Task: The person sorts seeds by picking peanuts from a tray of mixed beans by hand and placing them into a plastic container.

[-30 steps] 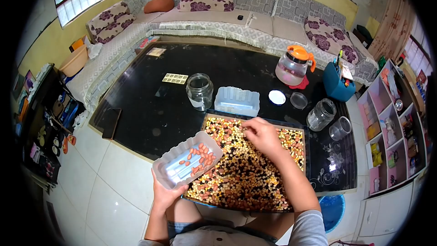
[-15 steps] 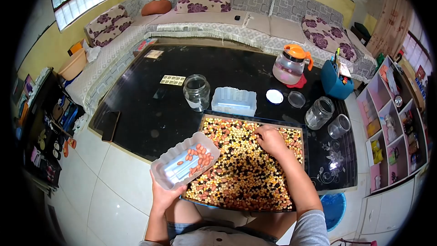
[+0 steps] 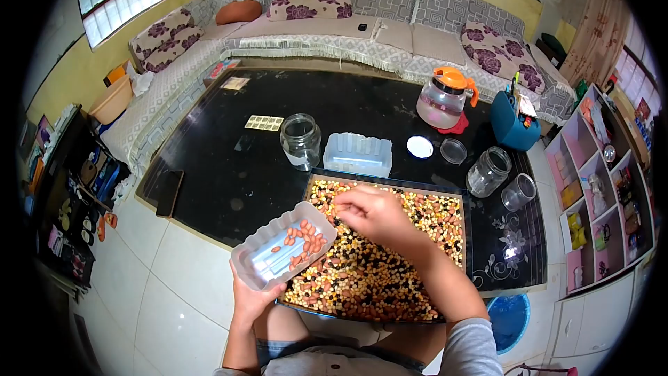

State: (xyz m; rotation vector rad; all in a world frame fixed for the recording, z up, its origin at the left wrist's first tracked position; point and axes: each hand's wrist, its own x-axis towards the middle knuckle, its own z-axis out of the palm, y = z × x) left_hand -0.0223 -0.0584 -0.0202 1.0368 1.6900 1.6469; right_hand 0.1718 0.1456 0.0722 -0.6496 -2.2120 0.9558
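A translucent plastic container (image 3: pixel 268 257) with peanuts in it is tilted in my left hand (image 3: pixel 254 298), whose fingers grip its lower side. Beside it lies a wide tray (image 3: pixel 465 237) filled with mixed corn kernels, dark beans and peanuts (image 3: pixel 390 278). Over the tray's upper left part is my right hand (image 3: pixel 369 210), its fingers bent together near the container's right edge. Whatever its fingertips hold, if anything, is too small to make out. A second translucent container (image 3: pixel 358 155) stands just behind the tray.
On the black table (image 3: pixel 209 174) are an open glass jar (image 3: pixel 300 142), a jug with an orange lid (image 3: pixel 443 99), two lids, another jar (image 3: pixel 488 173), a glass cup (image 3: pixel 518 193), a blue holder (image 3: pixel 515 124) and a phone (image 3: pixel 170 193). A blue bucket (image 3: pixel 508 320) stands at lower right.
My right hand first moved right over the tray, then back left towards the container. My left hand and its container stay nearly where they were.
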